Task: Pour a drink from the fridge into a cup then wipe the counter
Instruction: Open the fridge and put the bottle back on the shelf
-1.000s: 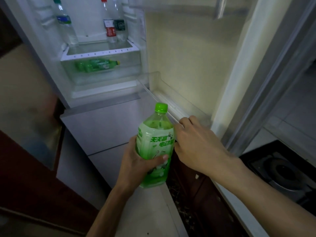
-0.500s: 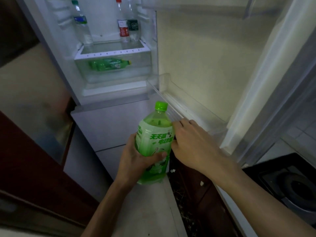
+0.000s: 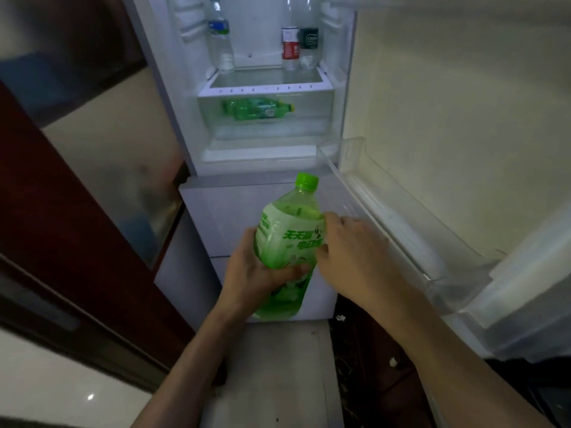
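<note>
Green drink bottle sits upright, near the middle of the frame, in my left hand. The thumb wraps across the front of the label and the palm is on the bottle's left side, so that hand has a firm hold on it. My right hand lies against the bottle's right side with the thumb touching the label edge. Its fingers bend away behind the bottle, and I cannot tell whether it actually grips or only rests there. The green cap is on and points toward the top of the frame.

Just behind the bottle is the closed lower drawer front of the fridge. To the right of my hands, the clear door bin runs along the open fridge door, which fills the right of the frame.

Higher up, inside the lit compartment, a clear crisper drawer holds green bottles lying on their sides. On the glass shelf above it stand a clear bottle with a blue label at the left and, side by side at the right, a red-labelled bottle and a dark-labelled bottle.

A dark wooden door takes up the left of the frame, and pale floor shows at the bottom between my forearms.
</note>
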{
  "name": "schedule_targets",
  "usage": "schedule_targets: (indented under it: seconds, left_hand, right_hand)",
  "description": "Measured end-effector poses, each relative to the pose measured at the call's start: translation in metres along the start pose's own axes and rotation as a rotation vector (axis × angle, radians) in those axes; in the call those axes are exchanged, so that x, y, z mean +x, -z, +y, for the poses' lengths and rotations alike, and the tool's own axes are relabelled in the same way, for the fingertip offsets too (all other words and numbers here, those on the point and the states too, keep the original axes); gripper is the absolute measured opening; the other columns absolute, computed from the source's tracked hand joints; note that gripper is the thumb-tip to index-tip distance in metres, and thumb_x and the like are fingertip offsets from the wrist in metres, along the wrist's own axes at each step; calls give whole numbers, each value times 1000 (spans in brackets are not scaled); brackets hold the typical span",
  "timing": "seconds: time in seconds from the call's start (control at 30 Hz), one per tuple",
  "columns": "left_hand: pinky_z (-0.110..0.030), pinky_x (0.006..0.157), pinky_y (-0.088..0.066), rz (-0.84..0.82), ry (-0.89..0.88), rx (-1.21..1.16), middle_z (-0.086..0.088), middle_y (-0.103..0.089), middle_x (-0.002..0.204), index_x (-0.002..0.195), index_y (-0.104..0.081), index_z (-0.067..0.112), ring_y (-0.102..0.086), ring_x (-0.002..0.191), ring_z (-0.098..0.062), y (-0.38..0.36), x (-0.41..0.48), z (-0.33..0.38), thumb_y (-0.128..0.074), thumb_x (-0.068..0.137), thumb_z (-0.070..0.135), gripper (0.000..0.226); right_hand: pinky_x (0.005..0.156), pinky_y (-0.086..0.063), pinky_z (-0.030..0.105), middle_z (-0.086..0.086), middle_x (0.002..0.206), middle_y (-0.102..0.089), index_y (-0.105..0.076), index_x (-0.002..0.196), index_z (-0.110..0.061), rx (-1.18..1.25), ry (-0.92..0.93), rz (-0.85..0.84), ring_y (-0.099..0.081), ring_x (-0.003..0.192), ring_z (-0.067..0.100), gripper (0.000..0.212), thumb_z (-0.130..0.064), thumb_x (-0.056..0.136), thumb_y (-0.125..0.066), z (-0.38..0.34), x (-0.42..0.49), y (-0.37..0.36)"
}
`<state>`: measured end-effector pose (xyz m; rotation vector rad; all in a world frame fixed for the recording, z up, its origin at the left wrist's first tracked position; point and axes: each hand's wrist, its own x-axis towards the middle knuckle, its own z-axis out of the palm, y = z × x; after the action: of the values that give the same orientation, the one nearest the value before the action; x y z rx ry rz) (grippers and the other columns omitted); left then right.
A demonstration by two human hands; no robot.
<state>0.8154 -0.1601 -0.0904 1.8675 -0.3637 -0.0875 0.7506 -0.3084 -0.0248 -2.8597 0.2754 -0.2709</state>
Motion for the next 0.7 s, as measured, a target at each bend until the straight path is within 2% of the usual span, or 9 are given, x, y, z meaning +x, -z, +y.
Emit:
schedule_targets:
  seconds: [0.07,0.2,0.27,0.43,0.63,0.7]
  left_hand:
    - [-28,73,-58,14,7,21,7,-69,102,113,-54,20,-67,89,-3,1,6,-3,-91,49,39,76]
    - [-18,69,-55,23,17,15,7,-68,102,117,-53,18,-66,87,2,3,26,-5,-93,57,23,73]
    - [-17,68,-55,22,17,-8,6,-68,103,118,-52,17,-66,87,2,8,40,-4,-92,58,20,72]
    - [-29,76,-58,58,-15,-16,7,-68,104,116,-53,18,-67,93,-5,31,91,-9,-93,57,25,72]
    - [-39,80,-59,69,-44,-30,8,-71,104,116,-56,23,-69,94,-7,65,172,-14,-94,52,36,75]
    - [-37,78,-59,68,-56,-54,10,-70,104,117,-54,26,-68,93,-5,76,200,-10,-93,50,39,78]
  right_hand:
    - [84,-48,42,10,105,-57,-49,111,-11,-11,-5,-20,-53,102,29,23,-19,90,-47,-1,9,1]
    - [89,-47,47,10,106,-58,-52,108,-9,21,6,-26,-54,100,30,20,-16,90,-47,-3,36,1]
    - [89,-46,45,10,106,-58,-53,108,-9,82,8,-20,-55,97,29,20,-15,90,-48,-4,53,-2]
    - [69,-42,33,6,97,-63,-59,106,-10,236,12,43,-56,84,23,20,-12,88,-51,-17,105,-12]
    - [80,-50,33,3,109,-67,-56,128,-17,348,42,152,-61,95,20,43,-9,86,-51,-48,180,-9]
    - [83,-52,34,1,110,-68,-55,130,-20,369,49,174,-63,94,19,44,-10,87,-51,-58,208,-5]
